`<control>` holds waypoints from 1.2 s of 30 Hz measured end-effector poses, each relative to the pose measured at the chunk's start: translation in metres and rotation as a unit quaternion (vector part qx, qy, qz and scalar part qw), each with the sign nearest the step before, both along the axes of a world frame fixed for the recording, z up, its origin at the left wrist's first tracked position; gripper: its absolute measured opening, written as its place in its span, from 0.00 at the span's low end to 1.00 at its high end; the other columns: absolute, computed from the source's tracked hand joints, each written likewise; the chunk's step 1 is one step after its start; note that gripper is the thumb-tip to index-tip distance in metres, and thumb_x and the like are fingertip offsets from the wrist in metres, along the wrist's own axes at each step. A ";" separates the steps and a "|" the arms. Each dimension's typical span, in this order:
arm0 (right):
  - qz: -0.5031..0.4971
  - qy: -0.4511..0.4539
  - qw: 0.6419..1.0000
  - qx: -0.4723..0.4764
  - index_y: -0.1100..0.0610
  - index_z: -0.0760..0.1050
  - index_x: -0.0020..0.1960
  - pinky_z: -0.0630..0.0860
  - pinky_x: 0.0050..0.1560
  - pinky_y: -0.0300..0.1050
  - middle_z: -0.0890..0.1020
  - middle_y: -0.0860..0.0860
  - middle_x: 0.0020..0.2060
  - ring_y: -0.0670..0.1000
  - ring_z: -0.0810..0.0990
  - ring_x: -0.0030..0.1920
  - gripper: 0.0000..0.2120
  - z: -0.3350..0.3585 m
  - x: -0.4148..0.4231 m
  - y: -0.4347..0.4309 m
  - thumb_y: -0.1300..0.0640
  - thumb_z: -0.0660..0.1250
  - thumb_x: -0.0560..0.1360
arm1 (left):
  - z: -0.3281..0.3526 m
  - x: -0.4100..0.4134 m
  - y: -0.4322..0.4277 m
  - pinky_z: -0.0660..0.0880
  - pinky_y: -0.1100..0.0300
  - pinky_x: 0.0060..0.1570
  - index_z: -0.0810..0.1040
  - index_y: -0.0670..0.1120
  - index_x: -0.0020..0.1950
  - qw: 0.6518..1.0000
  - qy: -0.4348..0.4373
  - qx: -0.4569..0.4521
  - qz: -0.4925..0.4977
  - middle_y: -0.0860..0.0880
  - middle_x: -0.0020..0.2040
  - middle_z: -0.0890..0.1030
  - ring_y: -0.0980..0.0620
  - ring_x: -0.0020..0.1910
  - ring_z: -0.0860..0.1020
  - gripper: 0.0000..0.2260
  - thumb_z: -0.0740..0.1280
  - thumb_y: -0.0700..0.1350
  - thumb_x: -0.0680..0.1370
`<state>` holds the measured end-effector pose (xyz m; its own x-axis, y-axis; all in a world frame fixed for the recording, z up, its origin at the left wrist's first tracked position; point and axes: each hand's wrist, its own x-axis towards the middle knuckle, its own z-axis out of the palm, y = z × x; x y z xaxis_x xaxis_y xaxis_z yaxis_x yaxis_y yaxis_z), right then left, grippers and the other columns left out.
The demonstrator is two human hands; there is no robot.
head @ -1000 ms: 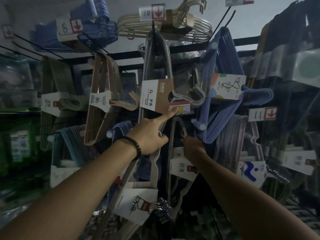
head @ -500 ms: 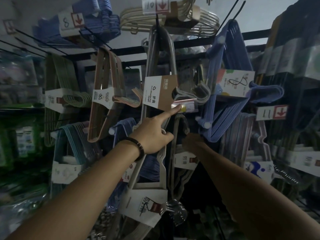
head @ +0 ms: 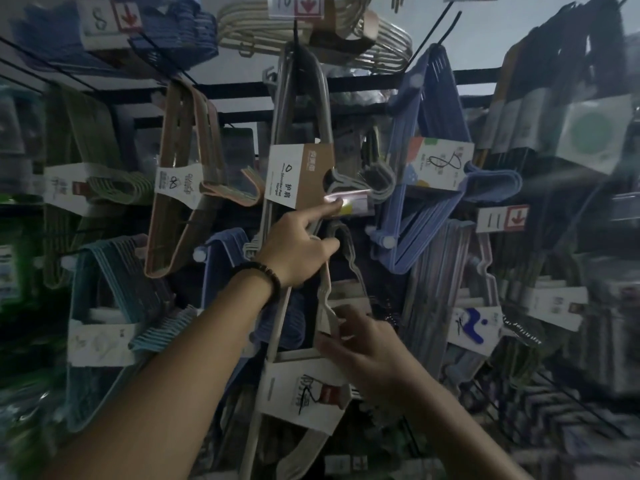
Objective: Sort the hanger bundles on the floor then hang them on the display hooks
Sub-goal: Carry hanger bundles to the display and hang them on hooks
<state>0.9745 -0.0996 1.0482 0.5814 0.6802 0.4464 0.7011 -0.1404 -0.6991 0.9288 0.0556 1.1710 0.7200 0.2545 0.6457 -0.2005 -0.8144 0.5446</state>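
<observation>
My left hand [head: 294, 252] is up at the rack, index finger straight against the price tag [head: 355, 206] of the grey hanger bundle [head: 299, 178] just above it, the other fingers curled and holding nothing. Lower right, my right hand [head: 369, 344] pinches the near edge of the lower hanger bundle [head: 299, 389], whose card hangs just left of it; blur hides the finer grip.

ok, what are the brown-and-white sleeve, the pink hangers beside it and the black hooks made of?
Sleeve: cardboard, matte. It shows folded edges, a brown kraft face and a printed white panel.
Pink hangers: likely moulded plastic with a satin finish, going by the flat wide bars and uniform colour. They could be coated.
Hooks: probably black-coated steel wire, being thin, straight and dark.
Blur leaves the finishes uncertain.
</observation>
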 end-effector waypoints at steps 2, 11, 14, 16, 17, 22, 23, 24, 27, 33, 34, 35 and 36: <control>-0.036 -0.007 0.999 0.009 0.43 0.73 0.52 0.85 0.40 0.54 0.85 0.47 0.43 0.46 0.85 0.42 0.14 -0.013 -0.004 0.011 0.35 0.65 0.74 | 0.000 0.001 -0.003 0.66 0.68 0.24 0.75 0.61 0.73 1.000 -0.005 -0.008 0.001 0.59 0.19 0.71 0.59 0.20 0.66 0.26 0.69 0.41 0.77; -0.196 -0.111 0.971 0.077 0.50 0.72 0.42 0.79 0.35 0.56 0.78 0.48 0.32 0.50 0.78 0.31 0.16 -0.016 0.003 0.028 0.44 0.58 0.85 | 0.006 -0.001 -0.006 0.79 0.59 0.59 0.81 0.59 0.69 1.000 -0.016 0.018 0.007 0.57 0.53 0.86 0.59 0.51 0.83 0.17 0.70 0.53 0.80; -0.201 -0.129 0.969 0.063 0.52 0.74 0.45 0.78 0.36 0.57 0.79 0.49 0.34 0.52 0.79 0.32 0.15 -0.016 0.012 0.023 0.46 0.58 0.85 | 0.012 -0.009 -0.003 0.74 0.64 0.55 0.79 0.63 0.70 0.994 0.026 0.102 0.044 0.60 0.60 0.83 0.57 0.58 0.80 0.18 0.63 0.64 0.81; -0.208 -0.136 0.967 0.055 0.53 0.74 0.47 0.79 0.36 0.59 0.80 0.49 0.35 0.52 0.79 0.33 0.15 -0.020 0.020 0.018 0.46 0.58 0.85 | 0.014 -0.013 0.000 0.77 0.58 0.51 0.73 0.71 0.70 0.979 0.044 0.174 0.093 0.58 0.61 0.83 0.54 0.55 0.81 0.21 0.56 0.71 0.79; -0.214 -0.136 0.966 0.051 0.53 0.74 0.47 0.79 0.36 0.59 0.80 0.50 0.35 0.53 0.79 0.33 0.15 -0.021 0.023 0.016 0.46 0.57 0.85 | 0.015 -0.015 0.002 0.78 0.55 0.52 0.70 0.75 0.70 0.971 0.048 0.205 0.114 0.58 0.64 0.82 0.53 0.58 0.80 0.22 0.52 0.74 0.78; -0.226 -0.110 0.966 0.055 0.49 0.71 0.48 0.83 0.36 0.58 0.82 0.49 0.37 0.51 0.83 0.34 0.13 -0.019 0.042 0.010 0.43 0.55 0.85 | 0.023 -0.019 0.007 0.81 0.51 0.49 0.62 0.78 0.72 0.950 0.025 0.274 0.148 0.57 0.67 0.81 0.51 0.58 0.81 0.19 0.49 0.69 0.82; -0.228 -0.111 0.966 0.050 0.49 0.71 0.48 0.83 0.35 0.59 0.82 0.50 0.37 0.52 0.83 0.34 0.13 -0.014 0.045 0.009 0.43 0.55 0.85 | 0.024 -0.019 0.008 0.81 0.52 0.46 0.61 0.78 0.73 0.946 0.023 0.286 0.153 0.56 0.65 0.82 0.51 0.52 0.82 0.18 0.51 0.66 0.83; -0.230 -0.117 0.965 0.045 0.51 0.71 0.48 0.83 0.35 0.59 0.82 0.50 0.36 0.53 0.83 0.34 0.13 -0.008 0.049 0.009 0.44 0.55 0.85 | 0.026 -0.018 0.009 0.79 0.53 0.41 0.60 0.78 0.73 0.941 0.028 0.296 0.160 0.54 0.63 0.83 0.51 0.46 0.81 0.19 0.53 0.61 0.83; -0.251 -0.156 0.955 0.029 0.54 0.71 0.50 0.79 0.34 0.56 0.81 0.53 0.36 0.59 0.81 0.35 0.15 0.006 0.058 0.010 0.45 0.55 0.86 | 0.028 -0.018 0.011 0.79 0.50 0.37 0.54 0.80 0.74 0.927 0.071 0.313 0.195 0.48 0.69 0.79 0.45 0.47 0.80 0.35 0.58 0.43 0.80; -0.273 -0.161 0.948 0.001 0.53 0.70 0.51 0.81 0.35 0.57 0.81 0.54 0.37 0.60 0.81 0.36 0.15 0.000 0.071 0.009 0.44 0.54 0.86 | 0.022 -0.019 0.005 0.81 0.47 0.40 0.48 0.81 0.74 0.917 0.088 0.331 0.205 0.46 0.72 0.76 0.40 0.50 0.81 0.42 0.59 0.39 0.76; -0.275 -0.157 0.949 -0.003 0.53 0.70 0.51 0.81 0.36 0.58 0.81 0.54 0.38 0.59 0.81 0.36 0.14 0.000 0.074 0.009 0.44 0.54 0.86 | 0.021 -0.018 0.004 0.81 0.47 0.41 0.47 0.80 0.75 0.915 0.087 0.336 0.209 0.45 0.70 0.77 0.39 0.49 0.80 0.42 0.60 0.40 0.76; -0.276 -0.155 0.948 -0.004 0.53 0.70 0.52 0.81 0.36 0.57 0.81 0.53 0.38 0.59 0.81 0.37 0.14 0.000 0.077 0.009 0.44 0.54 0.86 | 0.019 -0.018 0.004 0.81 0.47 0.41 0.46 0.79 0.75 0.913 0.085 0.338 0.211 0.45 0.68 0.79 0.39 0.48 0.80 0.42 0.60 0.41 0.76; -0.275 -0.155 0.949 -0.003 0.53 0.70 0.51 0.81 0.36 0.57 0.81 0.53 0.38 0.59 0.81 0.37 0.14 0.002 0.080 0.011 0.44 0.54 0.86 | 0.018 -0.018 0.003 0.81 0.46 0.42 0.44 0.78 0.76 0.913 0.082 0.338 0.212 0.44 0.66 0.79 0.39 0.48 0.80 0.42 0.61 0.41 0.76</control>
<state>1.0546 -0.0885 1.0502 0.6908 0.3157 0.6504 0.6924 -0.5480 -0.4694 0.9110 0.0588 1.1887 0.7507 0.1166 0.6503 0.2507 -0.9610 -0.1171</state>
